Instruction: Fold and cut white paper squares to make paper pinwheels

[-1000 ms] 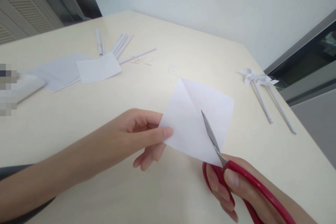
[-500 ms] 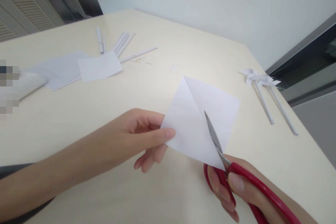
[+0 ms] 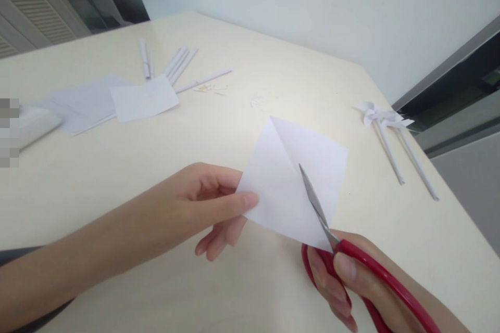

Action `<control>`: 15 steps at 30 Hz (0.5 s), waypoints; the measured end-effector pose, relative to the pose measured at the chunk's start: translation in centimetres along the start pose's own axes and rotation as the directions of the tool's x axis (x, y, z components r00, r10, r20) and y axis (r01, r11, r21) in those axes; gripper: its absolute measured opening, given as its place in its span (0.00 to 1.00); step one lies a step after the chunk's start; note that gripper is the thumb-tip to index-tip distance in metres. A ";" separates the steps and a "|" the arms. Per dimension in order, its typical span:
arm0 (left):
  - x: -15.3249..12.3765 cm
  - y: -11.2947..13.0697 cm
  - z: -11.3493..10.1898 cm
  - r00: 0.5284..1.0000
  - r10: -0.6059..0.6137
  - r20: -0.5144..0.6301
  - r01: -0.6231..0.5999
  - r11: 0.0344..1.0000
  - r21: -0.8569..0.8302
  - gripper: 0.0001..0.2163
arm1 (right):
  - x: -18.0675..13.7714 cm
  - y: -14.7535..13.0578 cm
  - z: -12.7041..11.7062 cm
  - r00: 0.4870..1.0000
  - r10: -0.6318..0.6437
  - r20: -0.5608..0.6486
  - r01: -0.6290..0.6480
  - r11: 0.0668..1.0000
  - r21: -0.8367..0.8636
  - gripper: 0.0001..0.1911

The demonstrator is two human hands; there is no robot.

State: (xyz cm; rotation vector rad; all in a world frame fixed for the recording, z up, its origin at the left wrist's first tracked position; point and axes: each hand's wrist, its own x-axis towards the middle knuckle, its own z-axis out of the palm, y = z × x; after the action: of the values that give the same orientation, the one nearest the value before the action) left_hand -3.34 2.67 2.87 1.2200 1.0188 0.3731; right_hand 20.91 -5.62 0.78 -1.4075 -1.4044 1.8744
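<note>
My left hand (image 3: pixel 211 203) pinches the left corner of a white square of paper (image 3: pixel 281 187), held just above the cream table (image 3: pixel 250 291). A crease runs down the paper's middle. My right hand (image 3: pixel 351 281) grips red-handled scissors (image 3: pixel 339 255) at the lower right. Their grey blades lie over the paper's near corner, pointing up along the crease.
A loose stack of white paper squares (image 3: pixel 109 101) lies at the far left, with several rolled paper sticks (image 3: pixel 175 65) behind it. Two finished paper pinwheels on sticks (image 3: pixel 385 127) rest near the table's right edge. Small paper scraps (image 3: pixel 213 88) lie mid-table.
The paper and both hands have barely shifted, drifting slightly and returning. The scissors stay at the paper's near corner.
</note>
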 end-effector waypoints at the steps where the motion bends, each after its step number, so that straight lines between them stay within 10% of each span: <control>1: 0.0 0.0 0.0 1.000 -0.004 -0.003 0.004 1.000 0.003 0.16 | -0.1 0.1 0.0 1.000 0.017 0.000 -0.017 1.000 0.007 0.19; 15: 0.1 -0.2 -0.1 0.999 -0.020 0.048 0.019 1.000 0.018 0.15 | 1.3 -0.4 -0.7 0.996 0.012 0.092 -0.024 0.992 0.123 0.25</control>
State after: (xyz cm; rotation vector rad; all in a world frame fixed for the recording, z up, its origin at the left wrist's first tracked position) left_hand -3.42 2.75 2.58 1.2284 0.9940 0.3187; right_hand 20.84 -4.10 0.54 -1.2942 -1.2957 2.0234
